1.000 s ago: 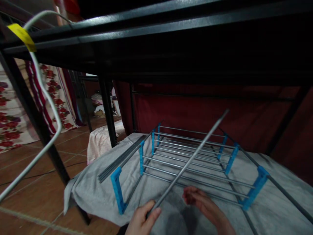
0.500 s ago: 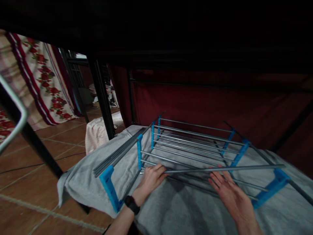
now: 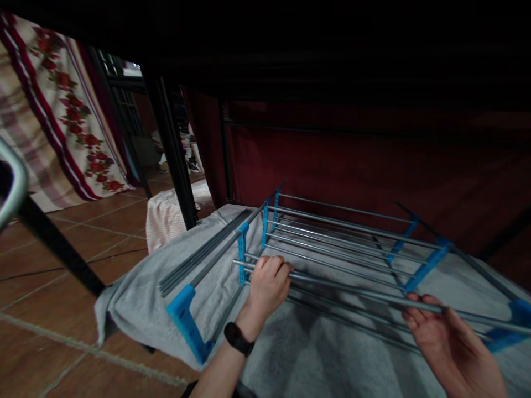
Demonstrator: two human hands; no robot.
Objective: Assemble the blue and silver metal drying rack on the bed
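Note:
A grey metal tube (image 3: 348,288) runs across the front of a rack frame made of metal rods and blue plastic brackets (image 3: 186,320). My left hand (image 3: 269,282), with a dark watch at its wrist, is wrapped over the tube near its left end, beside a blue bracket (image 3: 241,257). Farther right, my right hand (image 3: 443,337) grips the same tube from below, palm up, thumb on top. The tube's right end reaches the right-hand blue bracket (image 3: 508,329); whether it touches is unclear. Thinner crossbars (image 3: 327,260) join the two sides behind.
The rack rests on a grey blanket (image 3: 136,309) on a lower bunk. Several loose grey tubes (image 3: 203,251) lie along its left. A black bed post (image 3: 170,149) stands at the left, a dark bunk hangs low overhead, and a dark red curtain (image 3: 352,166) covers the back.
The tube's left end has come up and its right end has dropped toward the right bracket. My right hand has moved right and closed on the tube; the view has shifted slightly.

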